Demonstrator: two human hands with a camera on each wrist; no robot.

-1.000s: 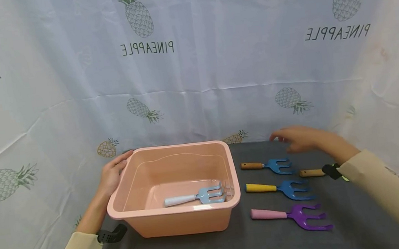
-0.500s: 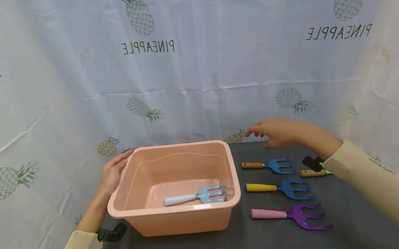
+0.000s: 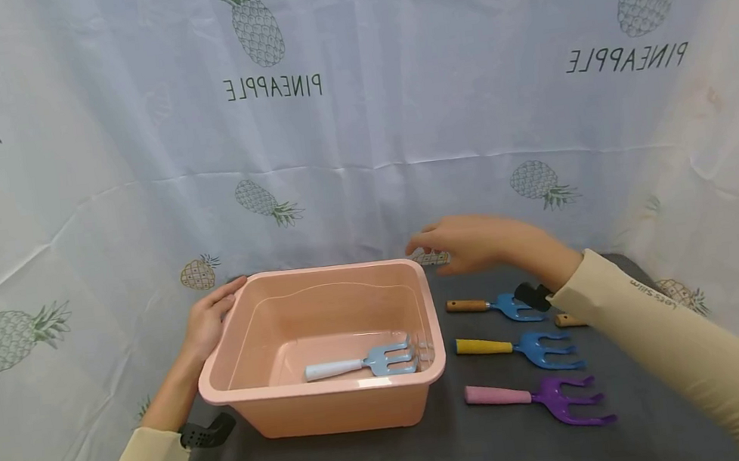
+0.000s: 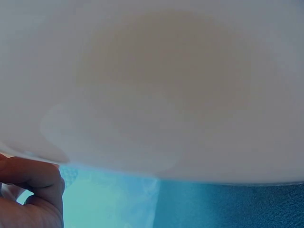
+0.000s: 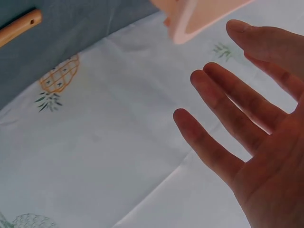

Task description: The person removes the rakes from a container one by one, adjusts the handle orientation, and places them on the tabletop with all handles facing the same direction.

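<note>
A pink plastic basin point(image 3: 335, 411) stands on the dark table, and a pale blue hand fork point(image 3: 379, 361) with a white handle lies inside it. My left hand point(image 3: 205, 327) grips the basin's left rim; its curled fingers point(image 4: 35, 178) show at the edge in the left wrist view. Beside the basin's far right corner, my right hand point(image 3: 470, 242) is in the air with nothing in it. In the right wrist view its fingers point(image 5: 232, 114) are spread and nearly straight, close to the basin's corner point(image 5: 183, 23). Whether they touch the rim is unclear; a gap seems to show.
Right of the basin lie a blue hand fork point(image 3: 511, 308) with a brown wooden handle, a yellow-handled blue one point(image 3: 537, 350) and a pink-handled purple one point(image 3: 560, 400). Another wooden handle point(image 3: 568, 320) is partly hidden by my right sleeve. A pineapple-print curtain point(image 3: 357, 125) hangs behind.
My right hand has moved left above the far edge of the table, from over the hand forks to the basin's far right corner. My left hand and the basin have stayed put.
</note>
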